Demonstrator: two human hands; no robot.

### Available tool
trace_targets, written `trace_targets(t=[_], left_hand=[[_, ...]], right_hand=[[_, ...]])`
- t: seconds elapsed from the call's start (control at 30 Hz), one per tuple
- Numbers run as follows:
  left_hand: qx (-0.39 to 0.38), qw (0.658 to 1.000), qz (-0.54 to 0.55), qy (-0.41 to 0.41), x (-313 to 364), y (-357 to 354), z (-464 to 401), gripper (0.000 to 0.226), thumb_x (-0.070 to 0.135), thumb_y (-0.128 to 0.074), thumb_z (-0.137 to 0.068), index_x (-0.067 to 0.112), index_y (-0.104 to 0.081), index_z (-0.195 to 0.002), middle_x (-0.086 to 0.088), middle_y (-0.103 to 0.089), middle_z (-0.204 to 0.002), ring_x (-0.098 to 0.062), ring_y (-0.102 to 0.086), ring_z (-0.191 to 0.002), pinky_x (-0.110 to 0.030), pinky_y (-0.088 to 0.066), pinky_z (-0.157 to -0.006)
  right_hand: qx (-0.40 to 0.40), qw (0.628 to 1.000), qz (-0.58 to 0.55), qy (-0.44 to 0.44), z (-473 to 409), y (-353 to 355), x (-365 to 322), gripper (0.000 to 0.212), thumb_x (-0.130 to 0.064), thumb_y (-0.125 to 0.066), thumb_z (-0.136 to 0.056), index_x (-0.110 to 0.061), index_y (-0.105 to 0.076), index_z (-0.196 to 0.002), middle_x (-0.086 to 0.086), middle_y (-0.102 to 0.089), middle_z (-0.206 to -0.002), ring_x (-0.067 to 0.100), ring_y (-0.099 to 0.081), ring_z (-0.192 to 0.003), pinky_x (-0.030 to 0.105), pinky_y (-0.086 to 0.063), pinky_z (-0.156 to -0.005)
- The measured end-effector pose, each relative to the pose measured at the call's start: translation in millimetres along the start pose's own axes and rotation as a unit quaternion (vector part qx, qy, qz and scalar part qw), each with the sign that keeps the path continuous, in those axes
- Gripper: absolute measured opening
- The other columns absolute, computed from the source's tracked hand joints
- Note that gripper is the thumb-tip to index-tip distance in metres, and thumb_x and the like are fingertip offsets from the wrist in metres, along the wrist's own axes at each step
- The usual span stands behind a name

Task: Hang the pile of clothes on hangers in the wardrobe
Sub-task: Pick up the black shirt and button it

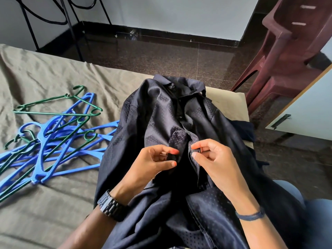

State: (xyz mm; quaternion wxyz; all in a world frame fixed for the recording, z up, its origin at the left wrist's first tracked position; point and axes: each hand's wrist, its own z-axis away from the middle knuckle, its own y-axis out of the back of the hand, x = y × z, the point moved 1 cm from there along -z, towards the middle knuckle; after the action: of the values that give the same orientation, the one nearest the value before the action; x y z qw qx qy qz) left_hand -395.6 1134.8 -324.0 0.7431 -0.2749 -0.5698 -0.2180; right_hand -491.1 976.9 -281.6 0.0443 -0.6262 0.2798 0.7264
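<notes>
- Pinching the dark dotted shirt [158,112] placket, left hand [154,164] and right hand [213,159] gripped opposite front edges.
- Plastic hangers [52,133] lay well left, on the bedsheet [53,72].

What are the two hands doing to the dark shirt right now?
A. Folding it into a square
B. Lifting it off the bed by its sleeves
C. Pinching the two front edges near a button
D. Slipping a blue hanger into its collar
C: the left hand and right hand each pinch one front edge of the dark shirt, while the hangers lie untouched on the bed.
</notes>
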Motion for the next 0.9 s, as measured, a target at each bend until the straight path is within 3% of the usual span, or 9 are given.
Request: trace_targets(t=[0.07,0.17,0.27,0.43,0.53,0.63,0.77,0.9], left_hand=[[-0.024,0.999,0.031,0.009,0.7,0.7,3.3,0.029,0.003,-0.074,-0.073,0.016,-0.075,-0.098,-0.011,-0.069,-0.085,-0.016,-0.062,-0.08,-0.02,-0.053,-0.076],[-0.071,0.997,0.03,-0.012,5.8,2.0,6.3,0.05,-0.006,-0.068,-0.077,0.017,-0.063,-0.121,-0.016,-0.064,-0.087,-0.014,-0.059,-0.076,-0.019,-0.051,-0.072],[-0.054,0.997,-0.016,-0.054,15.4,1.8,2.2,0.063,-0.007,-0.068,-0.074,0.021,-0.053,-0.129,-0.013,-0.06,-0.09,-0.015,-0.056,-0.077,-0.021,-0.052,-0.069],[0.021,0.981,-0.122,-0.148,31.3,-5.7,-12.2,0.047,0.007,-0.075,-0.072,0.021,-0.059,-0.114,-0.01,-0.054,-0.11,-0.011,-0.06,-0.09,-0.023,-0.052,-0.084],[0.042,0.96,-0.241,-0.133,28.1,-11.9,-21.5,0.034,-0.005,-0.069,-0.076,0.018,-0.063,-0.101,-0.001,-0.053,-0.103,0.0,-0.06,-0.075,-0.015,-0.05,-0.073],[0.025,0.936,-0.342,-0.076,15.2,-15.1,-21.6,0.037,-0.011,-0.058,-0.075,0.017,-0.066,-0.098,0.002,-0.053,-0.095,-0.007,-0.058,-0.067,-0.013,-0.047,-0.063],[0.037,0.963,-0.265,-0.022,1.6,-16.9,-12.1,0.028,-0.005,-0.055,-0.081,0.018,-0.067,-0.092,0.0,-0.056,-0.077,0.001,-0.05,-0.054,-0.011,-0.039,-0.056],[0.089,0.979,-0.183,0.01,-5.7,-15.4,-11.8,0.023,0.004,-0.06,-0.083,0.024,-0.07,-0.084,-0.018,-0.065,-0.066,-0.02,-0.055,-0.058,-0.035,-0.046,-0.06]], right_hand=[[-0.01,1.0,-0.002,-0.001,-0.7,-2.0,-0.6,0.021,-0.004,-0.066,-0.084,-0.025,-0.069,-0.088,-0.012,-0.068,-0.076,0.001,-0.062,-0.069,0.01,-0.046,-0.064],[-0.019,1.0,-0.016,0.001,-1.4,-2.9,-2.8,0.023,-0.001,-0.065,-0.083,-0.023,-0.07,-0.09,-0.008,-0.069,-0.08,0.004,-0.064,-0.074,0.013,-0.049,-0.068],[-0.003,0.999,-0.034,0.009,-3.3,-1.5,-5.8,0.026,-0.001,-0.064,-0.084,-0.025,-0.07,-0.091,-0.008,-0.07,-0.083,0.004,-0.065,-0.077,0.013,-0.049,-0.069],[0.046,0.997,-0.044,0.047,-10.5,0.6,-12.4,0.021,-0.003,-0.067,-0.084,-0.023,-0.069,-0.09,-0.007,-0.07,-0.081,0.005,-0.065,-0.076,0.013,-0.049,-0.067],[0.054,0.995,0.035,0.071,-15.6,-6.4,-5.0,0.019,-0.005,-0.067,-0.084,-0.023,-0.067,-0.091,-0.009,-0.067,-0.08,0.005,-0.063,-0.072,0.013,-0.048,-0.064],[0.047,0.986,0.139,0.076,-17.1,-22.6,12.7,0.027,0.0,-0.064,-0.082,-0.023,-0.062,-0.096,-0.01,-0.062,-0.086,0.006,-0.057,-0.069,0.014,-0.046,-0.066],[0.106,0.982,0.133,0.079,-12.8,-34.3,21.9,0.026,0.001,-0.064,-0.081,-0.02,-0.06,-0.097,-0.007,-0.063,-0.083,0.004,-0.058,-0.07,0.013,-0.047,-0.067],[0.134,0.971,0.149,0.128,-5.7,-36.2,14.0,0.028,0.002,-0.066,-0.081,-0.017,-0.059,-0.101,-0.005,-0.061,-0.083,0.006,-0.059,-0.07,0.014,-0.049,-0.065]])
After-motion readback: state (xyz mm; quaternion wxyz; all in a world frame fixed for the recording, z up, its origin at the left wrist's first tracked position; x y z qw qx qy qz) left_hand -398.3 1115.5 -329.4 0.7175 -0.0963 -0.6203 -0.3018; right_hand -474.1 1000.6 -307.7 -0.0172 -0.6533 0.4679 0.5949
